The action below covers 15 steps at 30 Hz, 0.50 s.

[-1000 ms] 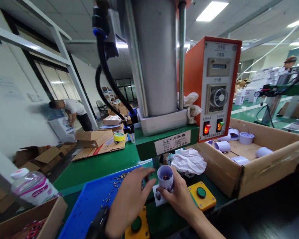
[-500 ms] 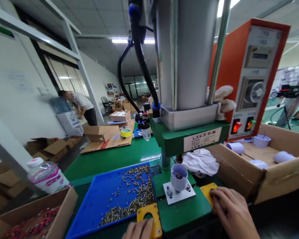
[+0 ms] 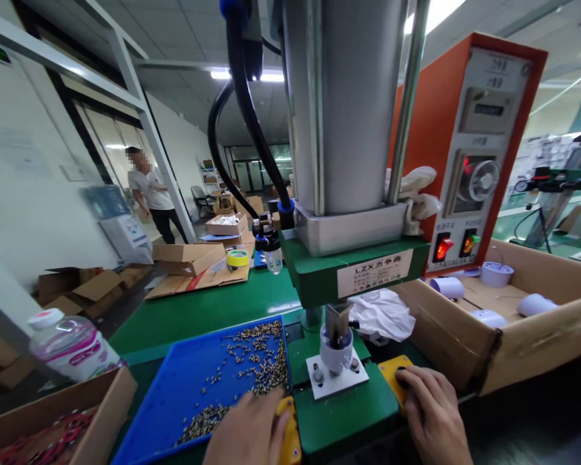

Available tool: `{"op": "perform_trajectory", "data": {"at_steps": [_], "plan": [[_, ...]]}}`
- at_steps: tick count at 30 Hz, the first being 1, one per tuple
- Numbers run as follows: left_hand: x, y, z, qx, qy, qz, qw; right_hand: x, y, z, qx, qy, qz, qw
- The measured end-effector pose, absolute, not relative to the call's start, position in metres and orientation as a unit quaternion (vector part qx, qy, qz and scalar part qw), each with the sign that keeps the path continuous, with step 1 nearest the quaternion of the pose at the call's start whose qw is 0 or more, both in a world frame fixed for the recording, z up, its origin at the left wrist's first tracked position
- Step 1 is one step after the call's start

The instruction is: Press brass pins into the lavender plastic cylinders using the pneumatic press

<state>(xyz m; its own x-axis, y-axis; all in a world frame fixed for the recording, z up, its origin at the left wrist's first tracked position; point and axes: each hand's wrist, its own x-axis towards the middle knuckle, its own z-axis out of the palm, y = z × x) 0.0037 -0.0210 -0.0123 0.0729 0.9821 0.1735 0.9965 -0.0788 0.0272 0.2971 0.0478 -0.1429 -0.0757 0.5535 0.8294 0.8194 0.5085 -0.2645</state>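
A small white cup-shaped part sits on the white fixture plate of the green press. The press ram is down inside the cup. My left hand lies flat over the left yellow button box, fingers together. My right hand rests on the right yellow button box, fingers covering its button. Neither hand holds anything.
A blue tray of several small metal pieces lies left of the fixture. A cardboard box with white cups stands right, a crumpled white cloth behind. Bottle and carton at left. A person stands far back.
A second ago both hands were setting the cup on the fixture. They then moved onto the two yellow button boxes, and the ram has come down into the cup.
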Motion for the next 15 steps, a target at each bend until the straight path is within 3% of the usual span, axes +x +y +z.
{"op": "perform_trajectory", "data": {"at_steps": [7,15], "plan": [[0.005,0.042,0.016,-0.689,-0.718,0.099,0.011,0.281,0.048,-0.145,-0.516,-0.658,-0.111,0.538],[0.020,0.053,0.000,-0.692,-0.713,0.111,-0.001,0.284,0.051,-0.145,-0.531,-0.658,-0.106,0.523]]}}
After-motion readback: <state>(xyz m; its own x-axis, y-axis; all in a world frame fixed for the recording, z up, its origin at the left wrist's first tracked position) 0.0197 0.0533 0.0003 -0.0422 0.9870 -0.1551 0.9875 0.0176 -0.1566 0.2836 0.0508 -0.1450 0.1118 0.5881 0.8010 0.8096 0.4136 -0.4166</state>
